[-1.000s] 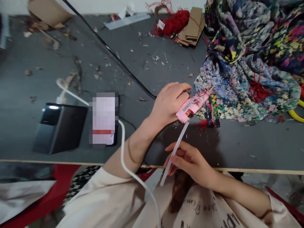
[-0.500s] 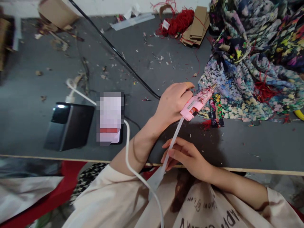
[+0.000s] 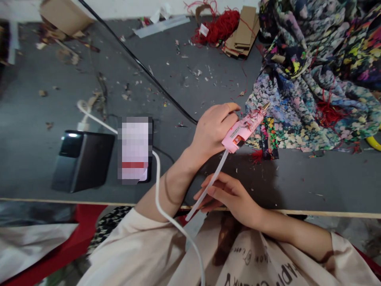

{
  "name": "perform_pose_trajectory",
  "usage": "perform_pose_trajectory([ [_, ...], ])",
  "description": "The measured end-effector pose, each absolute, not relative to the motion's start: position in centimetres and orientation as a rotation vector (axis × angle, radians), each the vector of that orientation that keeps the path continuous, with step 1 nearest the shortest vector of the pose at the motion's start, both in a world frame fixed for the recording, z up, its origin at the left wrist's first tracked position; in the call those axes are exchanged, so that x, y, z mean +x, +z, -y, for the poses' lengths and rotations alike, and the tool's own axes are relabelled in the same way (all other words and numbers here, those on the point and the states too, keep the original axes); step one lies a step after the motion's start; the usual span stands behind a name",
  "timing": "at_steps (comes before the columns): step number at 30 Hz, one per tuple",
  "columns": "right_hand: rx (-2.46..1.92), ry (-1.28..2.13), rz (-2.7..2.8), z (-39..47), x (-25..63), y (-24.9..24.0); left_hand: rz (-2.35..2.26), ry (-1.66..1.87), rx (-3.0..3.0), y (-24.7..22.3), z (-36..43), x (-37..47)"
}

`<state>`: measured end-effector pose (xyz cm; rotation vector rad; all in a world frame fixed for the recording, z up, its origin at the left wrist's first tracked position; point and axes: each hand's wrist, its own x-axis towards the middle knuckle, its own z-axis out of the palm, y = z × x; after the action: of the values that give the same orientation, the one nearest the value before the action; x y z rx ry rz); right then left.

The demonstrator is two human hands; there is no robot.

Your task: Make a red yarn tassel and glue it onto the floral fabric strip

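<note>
My left hand (image 3: 212, 125) is closed around a pink glue gun (image 3: 245, 129), whose metal nozzle points up and right over floral fabric (image 3: 285, 103). Strands of red thread cling to the gun's front. From its rear a long, whitish glue stick (image 3: 220, 167) slants down past the table edge. The thumb and fingers of my right hand (image 3: 233, 192) pinch this stick partway along; some fingers are hidden behind it. Just below the nozzle, a short floral strip (image 3: 269, 139) with a red thread tassel (image 3: 256, 155) lies at the fabric's edge.
A charging phone (image 3: 135, 151) and a dark power bank (image 3: 85, 161) are on the left, joined by a white cable (image 3: 157, 178). A black cord (image 3: 139, 63) crosses the table. Red thread (image 3: 217, 28) and cardboard pieces (image 3: 244, 29) sit at the back, with scraps scattered around.
The glue stick's lower end has swung left, clear of the apron-like cloth. My right hand's fingers have shifted slightly left with it. The left hand and glue gun stay nearly in place.
</note>
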<state>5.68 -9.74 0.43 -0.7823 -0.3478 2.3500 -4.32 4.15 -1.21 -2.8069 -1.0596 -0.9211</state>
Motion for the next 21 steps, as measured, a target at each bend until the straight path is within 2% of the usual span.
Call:
perform_pose_trajectory([
  [12,-0.706,2.317,0.274,9.6,5.3,1.6,0.978,-1.087,-2.678,-1.3,-4.2,-4.1],
  [21,-0.903,2.128,0.331,7.9,4.9,1.4,0.997,-1.121,-2.733,-1.7,-4.4,-4.2],
])
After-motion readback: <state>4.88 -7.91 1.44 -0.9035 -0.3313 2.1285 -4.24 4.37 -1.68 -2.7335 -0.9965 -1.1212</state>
